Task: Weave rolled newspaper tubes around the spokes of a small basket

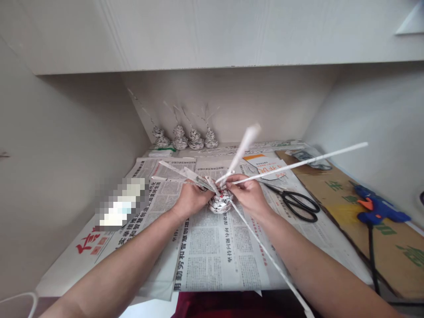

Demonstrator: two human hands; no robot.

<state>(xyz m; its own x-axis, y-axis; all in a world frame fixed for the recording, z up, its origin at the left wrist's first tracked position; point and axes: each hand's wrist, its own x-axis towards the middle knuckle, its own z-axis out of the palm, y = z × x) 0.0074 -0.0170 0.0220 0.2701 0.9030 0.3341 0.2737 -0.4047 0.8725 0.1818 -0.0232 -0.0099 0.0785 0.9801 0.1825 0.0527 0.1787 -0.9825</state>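
Note:
Between my hands sits a small round piece woven from rolled newspaper (220,204), resting over the newspaper sheets. Closed against its left side, my left hand (194,197) has several paper strips (175,168) sticking out past it. On the other side, my right hand (247,193) pinches paper strips at the top of the weave. One long white paper strip (311,162) points to the right from those fingers, and another, blurred paper strip (243,148) stands up. A further long strand (265,247) runs from the weave toward me, beside my right forearm. Some fingertips are hidden.
Newspaper (212,265) covers the table. Black-handled scissors (300,205) lie at the right. A blue glue gun (380,210) with a cord lies on cardboard (338,194). Several woven gourd shapes (195,140) stand along the back wall, under an overhanging panel (212,35).

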